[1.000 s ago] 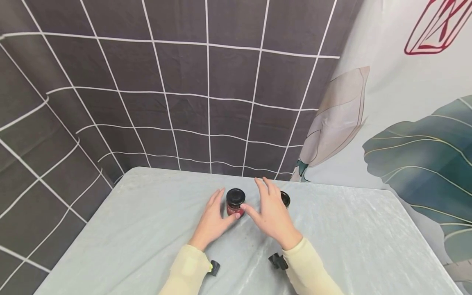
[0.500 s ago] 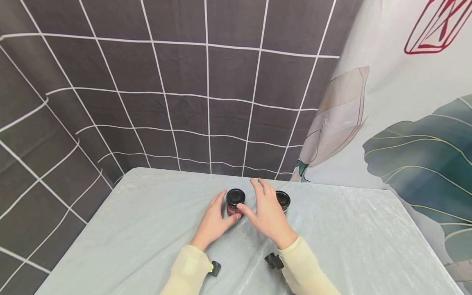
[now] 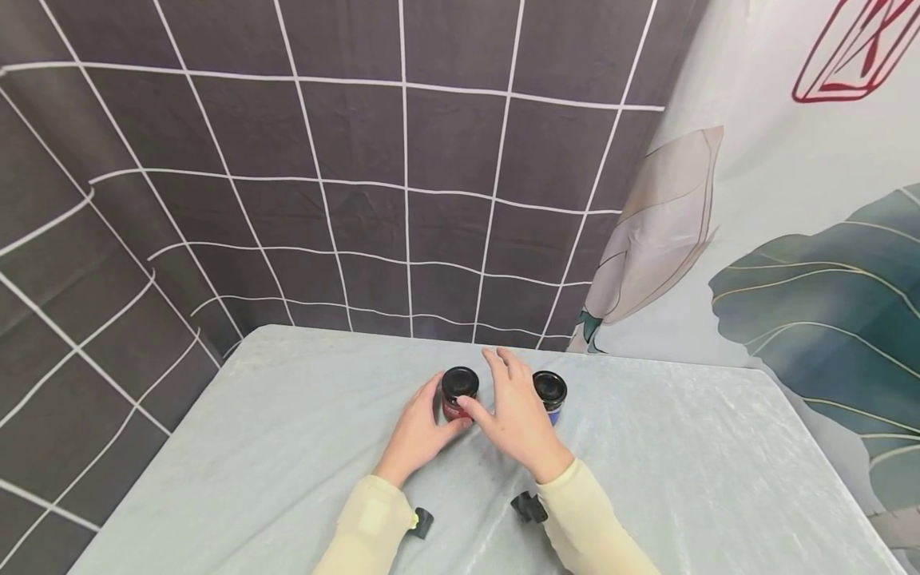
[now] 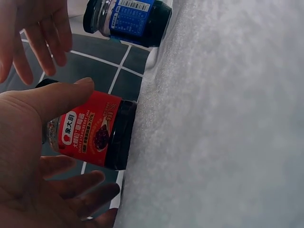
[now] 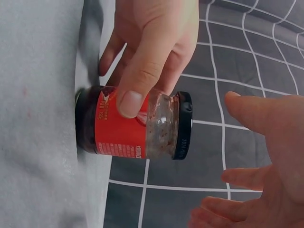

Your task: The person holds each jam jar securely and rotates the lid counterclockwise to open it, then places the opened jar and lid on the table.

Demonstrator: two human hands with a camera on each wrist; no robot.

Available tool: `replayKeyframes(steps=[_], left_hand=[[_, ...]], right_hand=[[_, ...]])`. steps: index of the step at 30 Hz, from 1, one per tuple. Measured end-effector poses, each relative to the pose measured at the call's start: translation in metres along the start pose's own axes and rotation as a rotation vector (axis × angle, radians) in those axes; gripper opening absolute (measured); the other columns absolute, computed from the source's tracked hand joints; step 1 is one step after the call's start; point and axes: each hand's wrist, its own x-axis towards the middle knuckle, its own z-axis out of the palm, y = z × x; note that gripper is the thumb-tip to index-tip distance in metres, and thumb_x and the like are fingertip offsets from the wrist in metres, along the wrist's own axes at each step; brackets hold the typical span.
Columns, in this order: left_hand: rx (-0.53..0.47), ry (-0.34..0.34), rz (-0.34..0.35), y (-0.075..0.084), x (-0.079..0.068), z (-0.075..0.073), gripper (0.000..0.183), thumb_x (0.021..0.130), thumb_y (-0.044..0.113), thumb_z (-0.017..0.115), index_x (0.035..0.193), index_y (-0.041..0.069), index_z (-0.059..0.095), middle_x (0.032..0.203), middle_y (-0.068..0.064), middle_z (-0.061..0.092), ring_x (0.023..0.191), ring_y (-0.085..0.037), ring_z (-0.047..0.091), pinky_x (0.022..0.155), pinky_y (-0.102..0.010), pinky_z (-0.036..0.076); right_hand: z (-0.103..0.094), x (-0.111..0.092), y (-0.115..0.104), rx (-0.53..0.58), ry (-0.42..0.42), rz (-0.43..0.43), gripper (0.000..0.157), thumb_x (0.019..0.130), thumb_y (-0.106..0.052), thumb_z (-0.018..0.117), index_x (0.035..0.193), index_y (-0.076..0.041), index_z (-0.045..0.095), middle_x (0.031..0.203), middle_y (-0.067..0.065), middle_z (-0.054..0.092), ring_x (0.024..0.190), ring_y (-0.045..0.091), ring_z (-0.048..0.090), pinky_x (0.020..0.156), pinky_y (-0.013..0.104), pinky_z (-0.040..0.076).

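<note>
A strawberry jam jar [image 3: 457, 409] with a red label and black lid stands upright on the cloth-covered table. My left hand [image 3: 418, 431] curves round its left and front sides. In the right wrist view, the left thumb [image 5: 131, 102] lies against the red label, with other fingers behind the glass. To the right of that jar, my right hand [image 3: 519, 419] hovers with fingers spread and holds nothing. Its thumb [image 5: 240, 107] is apart from the black lid [image 5: 184, 126].
A second jar with a blue label [image 4: 132, 19] and black lid stands just right of my right hand, partly hidden by it in the head view. The pale grey tablecloth [image 3: 287, 415] runs back to a dark gridded curtain [image 3: 345, 144].
My right hand has moved left toward the red-labelled jar, uncovering more of the blue-labelled one. My left hand has shifted slightly right against the jar.
</note>
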Motion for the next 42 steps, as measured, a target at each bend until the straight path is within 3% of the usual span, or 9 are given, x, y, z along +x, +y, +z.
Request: replayKeyframes(steps=[24,42], left_hand=[[-0.054,-0.009,-0.003,0.0,0.003,0.004,0.073,0.085,0.031,0.081,0.144,0.001,0.049,0.14,-0.016,0.058,0.132,-0.03,0.052,0.11,-0.047,0.04],[-0.037,0.014,-0.045,0.002,0.003,0.006,0.064,0.087,0.028,0.079,0.137,0.0,0.052,0.133,-0.019,0.062,0.126,-0.035,0.057,0.105,-0.05,0.044]], right_hand=[[0.012,0.002,-0.003,0.008,-0.006,0.001,0.073,0.089,-0.038,0.073,0.143,0.004,0.048,0.141,0.03,0.048,0.132,0.045,0.044,0.104,0.057,0.041],[0.015,0.002,-0.004,0.0,-0.029,0.019,0.073,0.09,-0.038,0.074,0.142,0.005,0.048,0.141,0.029,0.049,0.13,0.045,0.046,0.104,0.056,0.042]])
